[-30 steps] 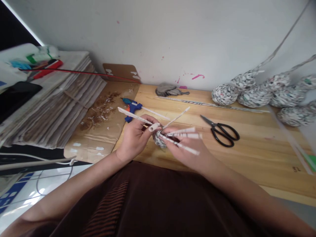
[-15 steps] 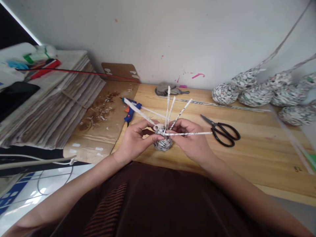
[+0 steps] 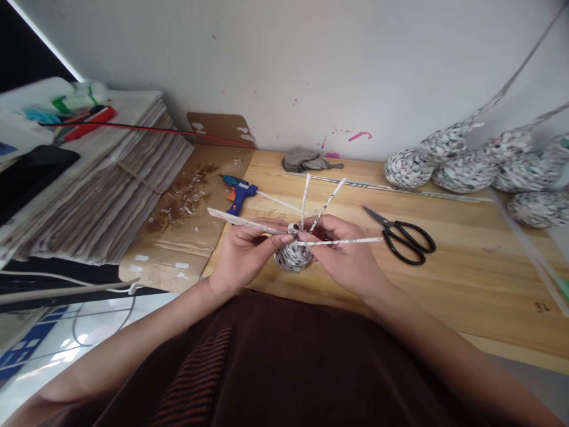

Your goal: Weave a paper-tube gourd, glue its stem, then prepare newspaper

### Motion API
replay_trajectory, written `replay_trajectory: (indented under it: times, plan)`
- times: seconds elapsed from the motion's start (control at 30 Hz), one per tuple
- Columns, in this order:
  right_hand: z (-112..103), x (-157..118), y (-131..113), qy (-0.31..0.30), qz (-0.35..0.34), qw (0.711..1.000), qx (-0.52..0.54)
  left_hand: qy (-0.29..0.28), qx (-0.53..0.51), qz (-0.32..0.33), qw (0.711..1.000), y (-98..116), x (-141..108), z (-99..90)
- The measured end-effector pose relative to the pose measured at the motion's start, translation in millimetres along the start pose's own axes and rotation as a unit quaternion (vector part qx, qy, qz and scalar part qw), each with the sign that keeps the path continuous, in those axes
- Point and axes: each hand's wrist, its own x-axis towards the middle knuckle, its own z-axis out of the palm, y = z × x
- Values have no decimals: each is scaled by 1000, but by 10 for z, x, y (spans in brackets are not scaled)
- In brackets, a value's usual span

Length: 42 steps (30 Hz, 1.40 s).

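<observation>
Between my two hands is a small round woven ball of rolled newspaper point(image 3: 293, 258), held just above or on the wooden table. Several rolled paper strips point(image 3: 326, 205) stick out from its top. My left hand point(image 3: 249, 249) is closed, its thumb and fingers pinching the top of the ball on the left, where one flattened strip point(image 3: 235, 219) points out to the left. My right hand point(image 3: 342, 246) grips the ball's right side, thumb pressed by the base of a strip point(image 3: 342, 241) that points right. The fingers behind the ball are partly hidden.
Black-handled scissors point(image 3: 402, 237) lie to the right. A blue glue gun point(image 3: 240, 193) rests at the left, beside cardboard point(image 3: 178, 231) and a tall newspaper stack point(image 3: 133, 184). Woven paper gourd shapes point(image 3: 464, 169) stand along the wall near a grey cloth point(image 3: 306, 159) and a long paper rod point(image 3: 382, 187).
The strip under my left hand has swung down to the left, and an upright strip has gone from the middle of the fan. My right hand has barely moved.
</observation>
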Motion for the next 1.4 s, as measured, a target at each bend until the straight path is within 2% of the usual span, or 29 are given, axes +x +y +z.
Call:
replay_trajectory:
  times: [0.2, 0.33, 0.6, 0.73, 0.83, 1.0, 1.17, 1.3, 1.4]
  plan:
    - [16, 9, 28, 8, 1, 999, 36, 52, -85, -52, 994, -76, 5, 23]
    - [27, 18, 38, 21, -3, 999, 41, 36, -127, -67, 989, -97, 27, 31]
    - [30, 32, 65, 16, 66, 995, 71, 20, -132, -58, 989, -117, 44, 28]
    - [33, 62, 92, -30, 92, 991, 87, 13, -87, -50, 995, -105, 64, 8]
    - [29, 88, 118, -52, 103, 981, 156, 6, -71, -46, 996, -108, 67, 9]
    - [35, 104, 148, -20, 155, 954, 258, 5, -62, -36, 997, -106, 59, 26]
    - [77, 71, 133, 35, 101, 973, 207, -36, -97, -57, 993, -111, 84, 19]
    - [109, 27, 109, 25, 81, 984, 157, -66, -152, -117, 979, -120, 131, 29]
    - [131, 5, 103, 33, 66, 987, 145, -54, -131, -126, 982, -83, 146, 63]
